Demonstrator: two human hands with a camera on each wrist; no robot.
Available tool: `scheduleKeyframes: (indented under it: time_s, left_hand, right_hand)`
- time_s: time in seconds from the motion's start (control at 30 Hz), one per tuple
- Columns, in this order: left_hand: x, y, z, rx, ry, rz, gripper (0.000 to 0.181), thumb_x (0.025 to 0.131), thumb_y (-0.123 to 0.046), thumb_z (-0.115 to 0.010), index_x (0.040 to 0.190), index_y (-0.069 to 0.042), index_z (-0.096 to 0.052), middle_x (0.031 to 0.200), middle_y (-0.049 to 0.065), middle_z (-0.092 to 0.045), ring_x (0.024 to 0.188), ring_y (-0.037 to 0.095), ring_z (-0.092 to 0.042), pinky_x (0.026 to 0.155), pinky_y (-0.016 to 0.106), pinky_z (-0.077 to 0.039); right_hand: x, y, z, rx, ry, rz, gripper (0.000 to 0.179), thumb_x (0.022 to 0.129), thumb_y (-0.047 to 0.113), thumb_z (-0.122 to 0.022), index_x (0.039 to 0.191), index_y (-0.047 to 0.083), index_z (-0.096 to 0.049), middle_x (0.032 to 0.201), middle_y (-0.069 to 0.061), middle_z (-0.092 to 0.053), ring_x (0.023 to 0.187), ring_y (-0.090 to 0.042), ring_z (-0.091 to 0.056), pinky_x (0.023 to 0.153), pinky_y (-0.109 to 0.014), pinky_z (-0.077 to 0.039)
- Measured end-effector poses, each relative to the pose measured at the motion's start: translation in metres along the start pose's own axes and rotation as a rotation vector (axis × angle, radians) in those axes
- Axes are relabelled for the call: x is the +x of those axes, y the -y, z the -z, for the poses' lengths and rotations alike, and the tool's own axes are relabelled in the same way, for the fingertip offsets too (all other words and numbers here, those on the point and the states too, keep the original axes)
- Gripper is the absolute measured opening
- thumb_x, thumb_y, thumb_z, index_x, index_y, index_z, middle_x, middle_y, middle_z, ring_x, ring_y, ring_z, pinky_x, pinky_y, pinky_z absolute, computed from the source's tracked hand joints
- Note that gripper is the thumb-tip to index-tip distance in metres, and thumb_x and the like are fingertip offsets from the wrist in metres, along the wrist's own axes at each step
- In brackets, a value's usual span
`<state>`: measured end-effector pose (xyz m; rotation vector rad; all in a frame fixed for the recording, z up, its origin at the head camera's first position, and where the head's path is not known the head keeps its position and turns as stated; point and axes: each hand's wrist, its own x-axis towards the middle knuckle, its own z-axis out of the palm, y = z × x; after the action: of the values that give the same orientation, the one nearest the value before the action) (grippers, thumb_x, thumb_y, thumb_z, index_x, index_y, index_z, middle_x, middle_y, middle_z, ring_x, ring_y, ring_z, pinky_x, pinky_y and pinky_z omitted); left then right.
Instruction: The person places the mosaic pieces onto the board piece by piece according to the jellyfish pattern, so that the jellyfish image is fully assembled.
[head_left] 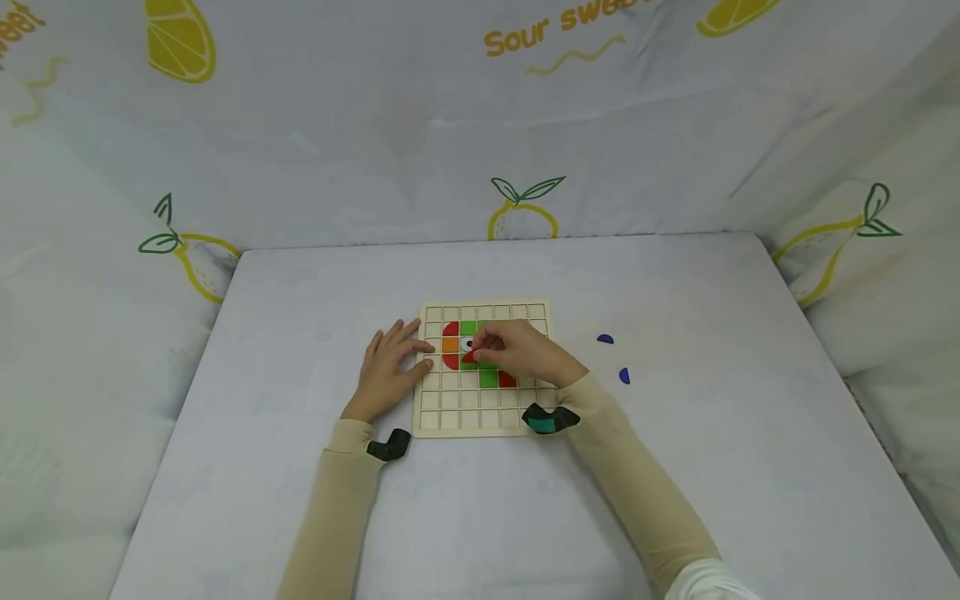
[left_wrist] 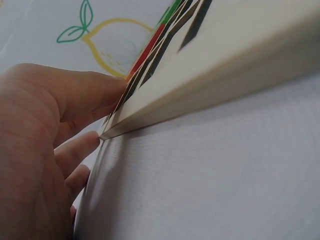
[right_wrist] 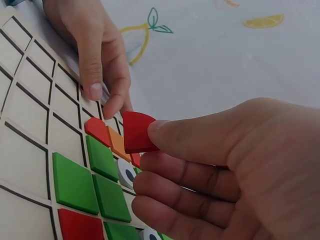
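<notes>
A pale wooden grid board (head_left: 450,421) lies on the table. Coloured pieces sit in its upper middle cells: green squares (right_wrist: 75,182), an orange square (right_wrist: 118,142), red rounded pieces (right_wrist: 97,131) and white eye pieces (right_wrist: 125,173). My right hand (head_left: 521,348) is above the board and pinches a red quarter-circle piece (right_wrist: 137,132) between thumb and fingers. My left hand (head_left: 390,371) rests at the board's left edge, fingers spread, with thumb and index finger over the border. The right hand hides part of the pattern in the head view.
Two dark blue half-round pieces (head_left: 605,339) lie on the white table (head_left: 690,333) to the right of the board. A white cloth (head_left: 360,125) printed with lemons hangs behind the table and along its sides.
</notes>
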<state>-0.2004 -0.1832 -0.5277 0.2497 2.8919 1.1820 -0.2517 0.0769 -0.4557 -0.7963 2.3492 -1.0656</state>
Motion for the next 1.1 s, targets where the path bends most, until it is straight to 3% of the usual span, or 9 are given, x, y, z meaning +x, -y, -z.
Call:
scheduleKeyframes:
  time_s: [0.53, 0.73, 1.1]
  left_hand:
    - [0.0, 0.0, 0.0, -0.002, -0.003, -0.009, 0.021, 0.096, -0.026, -0.067, 0.115, -0.018, -0.071, 0.163, 0.007, -0.039, 0.158, 0.029, -0.02, 0.13, 0.053, -0.001]
    - [-0.002, -0.002, 0.001, -0.007, -0.001, 0.002, 0.021, 0.095, -0.024, -0.068, 0.115, -0.017, -0.071, 0.163, 0.008, -0.04, 0.158, 0.031, -0.02, 0.13, 0.054, -0.001]
    - [-0.001, -0.003, 0.001, -0.014, -0.003, -0.001, 0.019, 0.096, -0.025, -0.067, 0.113, -0.018, -0.071, 0.163, 0.007, -0.04, 0.158, 0.029, -0.021, 0.13, 0.053, -0.001]
  right_hand:
    - [0.005, -0.007, -0.012, -0.145, 0.06, -0.016, 0.007, 0.098, 0.022, -0.067, 0.098, 0.019, -0.074, 0.099, 0.004, -0.072, 0.082, -0.012, -0.057, 0.076, -0.025, -0.05]
    - [0.007, -0.005, -0.017, -0.169, 0.087, -0.013, 0.008, 0.098, 0.018, -0.067, 0.096, 0.016, -0.075, 0.094, 0.003, -0.071, 0.079, -0.013, -0.056, 0.068, -0.023, -0.048]
    - [0.004, 0.002, -0.022, -0.248, 0.069, -0.041, 0.009, 0.098, 0.02, -0.068, 0.095, 0.017, -0.076, 0.094, 0.004, -0.071, 0.083, -0.014, -0.056, 0.074, -0.025, -0.05]
